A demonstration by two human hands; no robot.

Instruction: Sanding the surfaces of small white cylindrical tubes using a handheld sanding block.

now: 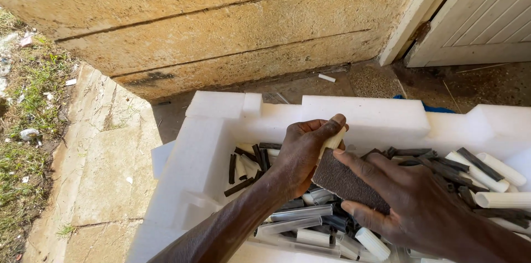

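Note:
My left hand [301,155] is closed around a short cream-coloured stick [333,141], whose top end pokes out between thumb and fingers. My right hand [409,199] holds a brown piece of sandpaper [345,180] pressed against the lower side of that stick. Both hands hover over a white foam box [215,147] filled with several short pieces: cream ribbed sticks [500,170], dark strips [240,186] and grey metal-looking bars [301,213].
A rough yellowish wall [221,25] rises behind the box, with a pale door [487,14] at the upper right. A concrete slab [105,158] lies to the left, bordered by grass with litter [27,130]. Something blue [431,109] peeks from behind the box.

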